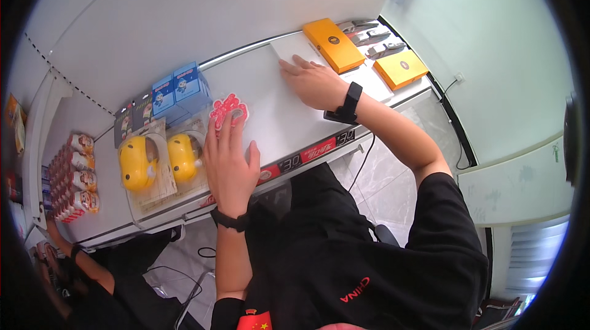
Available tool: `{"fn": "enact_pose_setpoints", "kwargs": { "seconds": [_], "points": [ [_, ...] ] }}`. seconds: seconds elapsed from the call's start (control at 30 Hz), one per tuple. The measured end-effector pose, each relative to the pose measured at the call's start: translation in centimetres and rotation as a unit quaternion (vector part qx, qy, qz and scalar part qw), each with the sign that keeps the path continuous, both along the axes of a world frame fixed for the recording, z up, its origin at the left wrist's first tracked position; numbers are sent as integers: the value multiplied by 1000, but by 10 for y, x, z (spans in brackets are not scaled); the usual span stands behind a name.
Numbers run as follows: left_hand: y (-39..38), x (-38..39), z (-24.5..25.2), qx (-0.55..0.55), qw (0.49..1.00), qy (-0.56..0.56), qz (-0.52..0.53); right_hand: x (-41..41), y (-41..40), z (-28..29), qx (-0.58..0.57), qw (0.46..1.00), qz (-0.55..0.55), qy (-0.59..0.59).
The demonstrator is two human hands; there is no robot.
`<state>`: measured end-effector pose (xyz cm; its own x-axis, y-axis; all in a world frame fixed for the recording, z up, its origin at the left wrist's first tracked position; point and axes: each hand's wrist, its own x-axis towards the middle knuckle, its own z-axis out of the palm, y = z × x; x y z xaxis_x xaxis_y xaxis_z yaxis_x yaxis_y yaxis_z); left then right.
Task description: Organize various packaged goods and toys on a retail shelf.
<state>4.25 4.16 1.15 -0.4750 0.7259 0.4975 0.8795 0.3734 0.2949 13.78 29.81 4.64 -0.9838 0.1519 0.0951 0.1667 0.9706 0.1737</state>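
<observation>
My left hand (232, 164) lies palm down at the shelf front, fingers stretched over the lower part of a red-and-white flower-shaped item (229, 102). The fingers hide part of it, and I cannot tell how firmly they press. Farther right, my right hand (315, 83) reaches across a flat white box (295, 46), palm down with the fingers spread a little. An orange box (334, 44) sits on the white box's right side. To the left of my left hand are two yellow rounded items in clear packs (138, 164) (183, 157).
Blue cartons (186, 85) and dark packets (133, 115) line the back left. Several small bottles (83, 168) stand farther left. Another orange box (401, 69) and several packaged items (386, 49) occupy the right end. Price strips (318, 149) edge the white shelf (272, 118). A co-worker's arm (87, 261) is at left.
</observation>
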Motion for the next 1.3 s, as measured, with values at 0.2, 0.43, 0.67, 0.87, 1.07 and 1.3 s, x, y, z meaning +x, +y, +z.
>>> {"fn": "enact_pose_setpoints", "kwargs": {
  "seconds": [0.2,0.43,0.67,0.87,1.07,1.3],
  "points": [
    [-1,1,-3,-29,999,17,31,-30,-41,32,-209,976,41,44],
    [-1,-2,-18,109,992,-56,0,-110,-45,8,-300,948,102,-8],
    [-3,-2,-14,121,991,-62,-10,-107,-46,28,-464,868,46,-170],
    [0,1,-11,230,959,-155,-54,-55,-54,43,-538,836,98,-49],
    [-6,-7,-1,212,834,-494,-120,-28,-51,30,-551,825,124,34],
    [-2,-10,-2,260,819,-505,-78,-69,28,54,-415,905,52,77]
  ]
}}
